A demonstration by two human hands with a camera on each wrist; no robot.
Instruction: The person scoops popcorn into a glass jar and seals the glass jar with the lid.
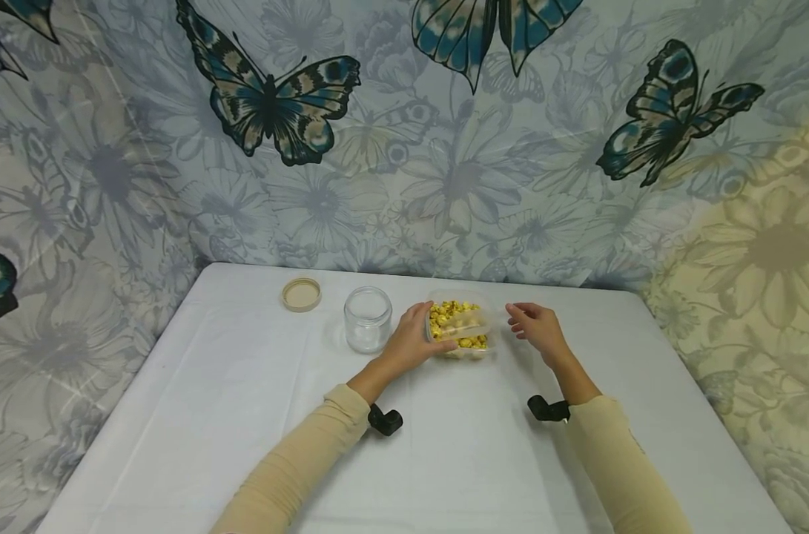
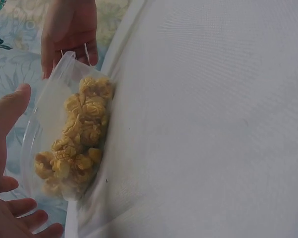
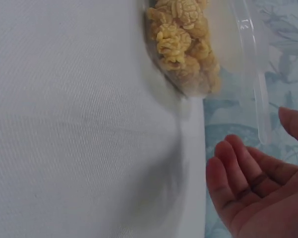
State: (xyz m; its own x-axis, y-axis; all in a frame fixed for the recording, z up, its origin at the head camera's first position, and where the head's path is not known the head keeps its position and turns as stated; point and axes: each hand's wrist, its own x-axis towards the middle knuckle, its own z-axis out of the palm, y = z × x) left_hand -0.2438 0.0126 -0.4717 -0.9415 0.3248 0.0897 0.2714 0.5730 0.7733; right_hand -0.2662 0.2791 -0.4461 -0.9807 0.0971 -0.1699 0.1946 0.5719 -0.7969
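A clear plastic container of yellow popcorn stands on the table, with a pale patch across its top. Whether a lid lies loose or fastened there, I cannot tell. My left hand is around the container's left end, thumb along the near side, fingers loosely extended; firm contact is not clear. In the left wrist view the popcorn shows through the wall. Just off the right end is my right hand, holding nothing, its fingers loosely bent below the translucent rim in the right wrist view.
Left of the container stands a clear jar without a lid on it. A round beige lid lies farther left. A white cloth covers the table, and butterfly-patterned wall covering rises behind its back edge.
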